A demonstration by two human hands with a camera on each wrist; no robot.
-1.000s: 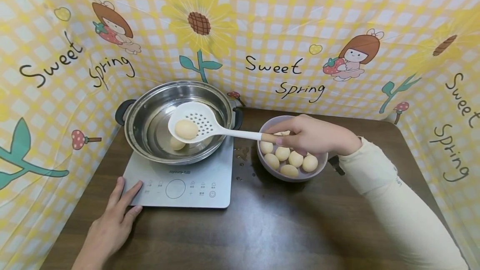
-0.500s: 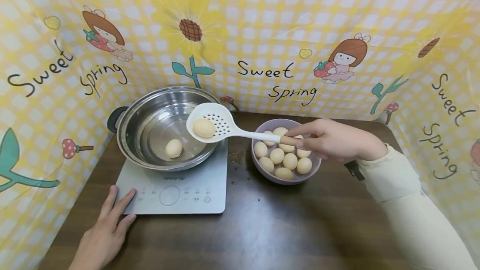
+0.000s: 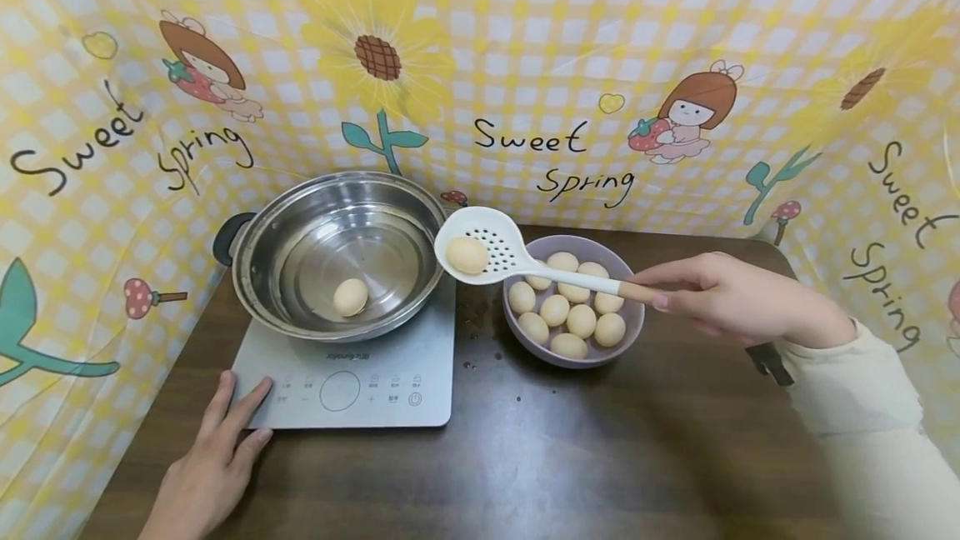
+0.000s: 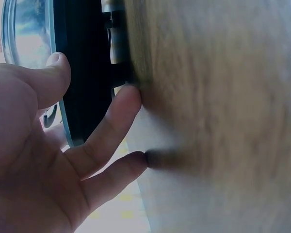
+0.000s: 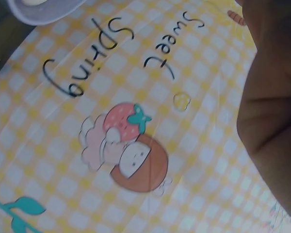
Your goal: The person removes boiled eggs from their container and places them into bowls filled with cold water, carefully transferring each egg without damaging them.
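My right hand (image 3: 738, 298) grips the wooden end of a white slotted skimmer (image 3: 504, 240). One egg (image 3: 467, 256) lies in the skimmer's bowl, held in the air between the pot's right rim and the purple bowl (image 3: 577, 361). Several eggs (image 3: 581, 321) fill that bowl, below the skimmer's handle. A single egg (image 3: 349, 297) sits in the water of the steel pot (image 3: 255, 298). At the front left, my left hand (image 3: 206, 469) rests with extended fingers at the corner of the white induction cooker (image 3: 390, 407); in the left wrist view its thumb touches the cooker's edge.
The pot stands on the cooker, its black handle (image 3: 232, 238) sticking out at the left. Water drops (image 3: 471, 365) dot the brown table (image 3: 540, 473) between cooker and bowl. A yellow checked cloth (image 3: 525, 48) walls off the back and both sides.
The skimmer with its egg has travelled right, from over the pot to beside the bowl, and my right hand with it. My left hand stays at the cooker. The head view has shifted slightly.
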